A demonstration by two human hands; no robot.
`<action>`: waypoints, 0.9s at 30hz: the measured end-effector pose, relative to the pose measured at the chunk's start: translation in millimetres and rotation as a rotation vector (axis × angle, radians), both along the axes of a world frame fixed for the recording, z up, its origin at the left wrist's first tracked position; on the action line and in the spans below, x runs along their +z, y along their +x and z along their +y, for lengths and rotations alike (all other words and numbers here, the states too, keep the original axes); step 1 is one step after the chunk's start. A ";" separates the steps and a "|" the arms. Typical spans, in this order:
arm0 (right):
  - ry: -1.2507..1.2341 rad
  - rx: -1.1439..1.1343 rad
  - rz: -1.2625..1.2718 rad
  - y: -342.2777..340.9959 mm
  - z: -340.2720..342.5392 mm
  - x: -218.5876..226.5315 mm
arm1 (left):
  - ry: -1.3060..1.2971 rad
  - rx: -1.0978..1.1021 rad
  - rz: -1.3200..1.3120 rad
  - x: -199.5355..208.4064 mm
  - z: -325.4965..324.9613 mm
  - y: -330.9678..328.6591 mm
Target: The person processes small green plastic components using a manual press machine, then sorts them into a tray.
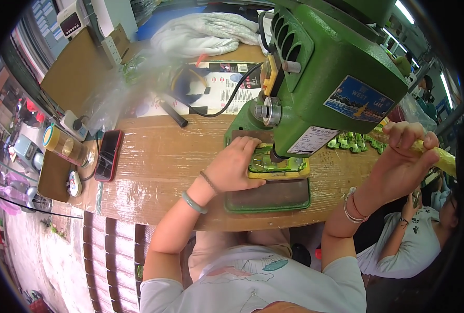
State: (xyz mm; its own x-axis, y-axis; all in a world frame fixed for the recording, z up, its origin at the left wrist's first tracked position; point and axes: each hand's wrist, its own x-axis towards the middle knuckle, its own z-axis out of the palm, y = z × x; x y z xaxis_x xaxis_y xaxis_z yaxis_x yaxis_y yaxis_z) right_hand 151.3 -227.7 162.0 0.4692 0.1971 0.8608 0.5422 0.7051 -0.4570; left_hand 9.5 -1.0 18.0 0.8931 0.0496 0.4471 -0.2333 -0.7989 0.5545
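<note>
A large green drill press (320,62) stands over the table in front of me. My left hand (231,164) is closed on the left side of a yellow jig (288,176), which rests on the press's base plate (266,199). Inside the jig lies a clear green plastic part (263,162), right below the press's dark spindle end (279,155). The bit itself cannot be made out. Over at the right, my right hand (399,164) is raised, its fingers wrapped round the yellow-covered feed lever (445,161) of the press.
Several green plastic pieces (349,142) lie behind the press at the right. Left on the table are a red-edged phone (108,155), a lidded jar (65,145) and a dark-handled tool (173,113). Grey cloth (206,34) is heaped at the back. Another person (417,235) sits at the right.
</note>
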 end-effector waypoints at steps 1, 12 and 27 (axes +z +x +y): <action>0.000 -0.002 0.000 0.1 0.2 0.2 | 0.000 0.005 0.009 1.1 1.6 -0.9; 0.015 -0.036 -0.035 -1.9 -1.6 -4.9 | 0.006 0.033 0.083 6.0 3.4 -4.1; 0.142 -0.083 -0.169 -15.1 -3.4 -38.7 | 0.008 0.028 0.111 8.7 4.4 -3.4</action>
